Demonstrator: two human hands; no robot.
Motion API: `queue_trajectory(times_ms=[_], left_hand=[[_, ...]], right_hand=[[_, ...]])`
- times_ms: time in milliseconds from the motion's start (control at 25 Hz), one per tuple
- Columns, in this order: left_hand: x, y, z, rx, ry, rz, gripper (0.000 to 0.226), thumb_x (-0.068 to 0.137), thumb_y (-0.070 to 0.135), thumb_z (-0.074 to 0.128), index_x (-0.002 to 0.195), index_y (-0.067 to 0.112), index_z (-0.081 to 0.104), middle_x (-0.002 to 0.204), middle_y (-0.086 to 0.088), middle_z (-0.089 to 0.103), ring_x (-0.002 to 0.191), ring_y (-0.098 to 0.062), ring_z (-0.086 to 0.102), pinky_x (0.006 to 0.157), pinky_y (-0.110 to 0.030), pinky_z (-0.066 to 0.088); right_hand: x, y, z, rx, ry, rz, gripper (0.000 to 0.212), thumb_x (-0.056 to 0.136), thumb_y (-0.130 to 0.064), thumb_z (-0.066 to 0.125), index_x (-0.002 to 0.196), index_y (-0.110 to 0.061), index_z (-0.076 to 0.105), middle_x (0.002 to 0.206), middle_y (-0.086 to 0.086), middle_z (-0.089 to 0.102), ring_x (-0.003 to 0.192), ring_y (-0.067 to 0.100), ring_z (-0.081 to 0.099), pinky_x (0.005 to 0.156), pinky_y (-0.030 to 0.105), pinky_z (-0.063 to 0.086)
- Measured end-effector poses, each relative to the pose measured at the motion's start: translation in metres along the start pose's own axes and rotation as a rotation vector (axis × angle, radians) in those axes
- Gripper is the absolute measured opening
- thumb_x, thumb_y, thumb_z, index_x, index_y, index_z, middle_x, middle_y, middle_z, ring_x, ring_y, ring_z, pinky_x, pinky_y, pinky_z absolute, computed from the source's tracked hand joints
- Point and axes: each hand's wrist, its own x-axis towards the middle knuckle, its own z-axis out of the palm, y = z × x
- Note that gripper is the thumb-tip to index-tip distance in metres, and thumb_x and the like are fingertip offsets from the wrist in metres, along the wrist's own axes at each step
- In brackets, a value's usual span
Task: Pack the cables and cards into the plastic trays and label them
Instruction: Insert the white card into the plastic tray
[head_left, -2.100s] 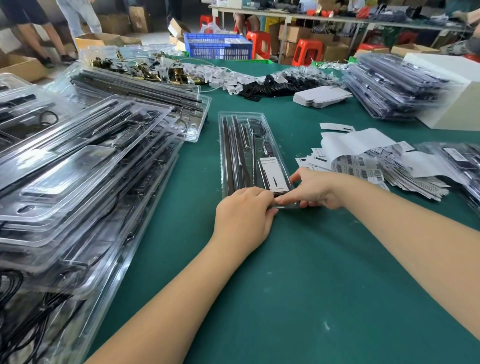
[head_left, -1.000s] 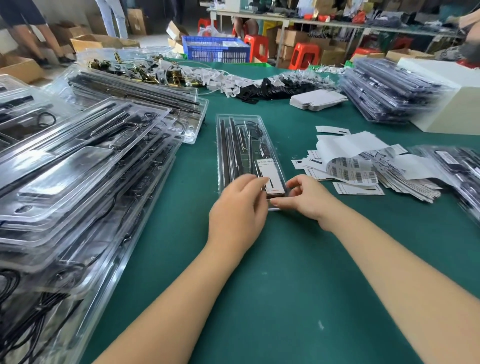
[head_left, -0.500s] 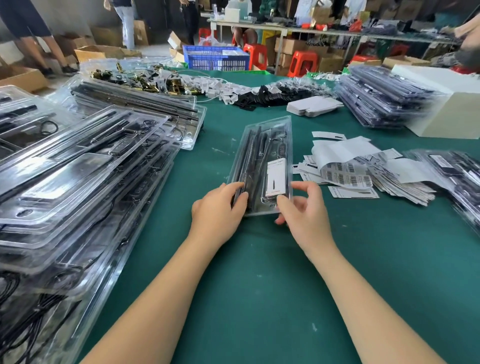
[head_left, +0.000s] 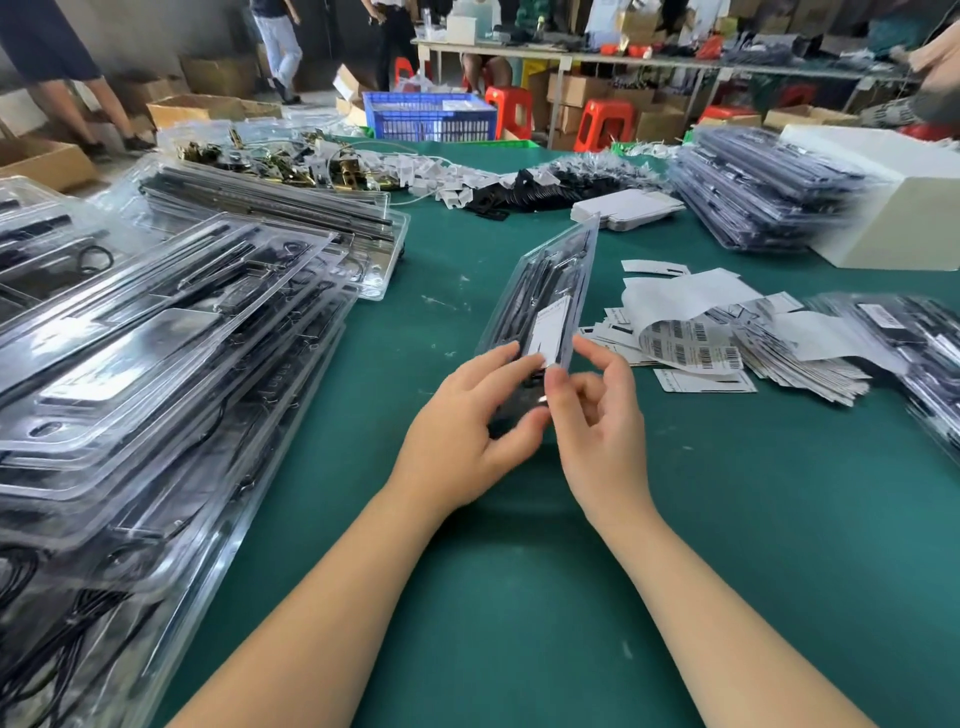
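We hold the tray (head_left: 540, 301) by its near end in both hands, left hand (head_left: 467, 415) gripping, right hand (head_left: 597, 410) pinching, long axis pointing away and tilted up.

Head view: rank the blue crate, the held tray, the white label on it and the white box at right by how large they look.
1. White box, though cut off by the frame edge.
2. Held tray and blue crate look about alike; the tray is much nearer, so I won't rank them.
3. White label, smallest.
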Motion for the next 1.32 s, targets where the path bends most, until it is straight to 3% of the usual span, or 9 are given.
queue_trajectory(times_ms=[120, 240, 360, 440, 640, 880, 1080, 1200, 1320], left_hand=[[-0.001, -0.001, 0.001, 0.087, 0.206, 0.127, 0.032, 0.078, 0.021, 0.078, 0.109, 0.017, 0.072, 0.114, 0.008, 0.068, 0.102, -0.006, 0.061, 0.079, -0.03, 0.055], [-0.002, 0.002, 0.001, 0.15, 0.288, 0.251, 0.009, 0.079, 0.017, 0.077, 0.087, 0.017, 0.076, 0.103, 0.007, 0.073, 0.09, -0.011, 0.069, 0.069, -0.029, 0.057], [-0.002, 0.003, 0.001, 0.266, 0.213, 0.404, 0.004, 0.078, 0.02, 0.078, 0.078, 0.018, 0.075, 0.096, 0.005, 0.073, 0.085, -0.014, 0.07, 0.062, -0.027, 0.055], [-0.003, 0.006, 0.003, 0.291, 0.102, 0.412, 0.012, 0.078, 0.024, 0.079, 0.074, 0.016, 0.071, 0.094, 0.004, 0.071, 0.083, -0.017, 0.069, 0.058, -0.029, 0.055], [-0.003, 0.009, 0.003, 0.332, -0.061, 0.435, 0.008, 0.077, 0.018, 0.075, 0.075, 0.014, 0.069, 0.093, 0.002, 0.069, 0.084, -0.02, 0.066, 0.059, -0.034, 0.054], [-0.007, 0.012, 0.003, 0.289, -0.05, 0.403, 0.003, 0.079, 0.013, 0.069, 0.076, 0.015, 0.069, 0.094, 0.004, 0.068, 0.085, -0.018, 0.065, 0.056, -0.028, 0.053], [-0.008, 0.013, 0.003, 0.259, -0.116, 0.373, 0.006, 0.079, 0.016, 0.072, 0.077, 0.014, 0.066, 0.099, 0.004, 0.066, 0.086, -0.019, 0.064, 0.058, -0.03, 0.053], [-0.009, 0.014, 0.003, 0.257, -0.119, 0.357, 0.01, 0.074, 0.013, 0.073, 0.074, 0.013, 0.064, 0.1, 0.004, 0.067, 0.085, -0.02, 0.065, 0.055, -0.031, 0.054], [-0.008, 0.014, 0.002, 0.262, -0.11, 0.376, 0.012, 0.075, 0.013, 0.074, 0.072, 0.012, 0.063, 0.1, 0.003, 0.067, 0.085, -0.019, 0.065, 0.054, -0.031, 0.053]], right_hand=[[0.004, 0.003, 0.002, 0.155, 0.033, 0.137, 0.025, 0.091, -0.048, 0.048, 0.108, -0.03, 0.051, 0.075, -0.006, 0.071, 0.073, 0.013, 0.067, 0.065, 0.024, 0.054], [0.014, 0.007, -0.002, 0.17, 0.103, 0.32, 0.023, 0.094, -0.046, 0.051, 0.102, -0.024, 0.052, 0.076, 0.0, 0.073, 0.069, 0.017, 0.07, 0.055, 0.025, 0.052], [0.025, 0.01, -0.015, 0.265, 0.136, 0.504, 0.032, 0.092, -0.042, 0.06, 0.106, -0.013, 0.054, 0.085, 0.007, 0.074, 0.071, 0.025, 0.071, 0.057, 0.038, 0.058], [0.031, 0.013, -0.023, 0.269, 0.141, 0.581, 0.032, 0.09, -0.038, 0.064, 0.101, -0.01, 0.053, 0.08, 0.008, 0.071, 0.067, 0.024, 0.069, 0.057, 0.039, 0.058], [0.041, 0.021, -0.027, -0.022, 0.02, 0.633, 0.031, 0.091, -0.044, 0.057, 0.087, -0.012, 0.055, 0.081, 0.01, 0.059, 0.073, 0.024, 0.057, 0.064, 0.04, 0.05], [0.044, 0.023, -0.026, -0.007, 0.013, 0.644, 0.013, 0.091, -0.024, 0.05, 0.08, -0.016, 0.051, 0.078, 0.013, 0.051, 0.071, 0.024, 0.049, 0.063, 0.042, 0.044], [0.041, 0.024, -0.025, -0.024, 0.036, 0.578, 0.029, 0.088, -0.018, 0.055, 0.065, -0.023, 0.038, 0.076, 0.01, 0.041, 0.07, 0.024, 0.035, 0.064, 0.038, 0.03], [0.04, 0.024, -0.028, -0.02, 0.015, 0.582, 0.027, 0.089, -0.026, 0.057, 0.069, -0.022, 0.04, 0.077, 0.01, 0.041, 0.071, 0.024, 0.037, 0.063, 0.039, 0.03], [0.041, 0.022, -0.028, -0.029, -0.007, 0.642, 0.031, 0.087, -0.047, 0.058, 0.078, -0.02, 0.047, 0.077, 0.011, 0.046, 0.071, 0.023, 0.045, 0.063, 0.039, 0.039]])
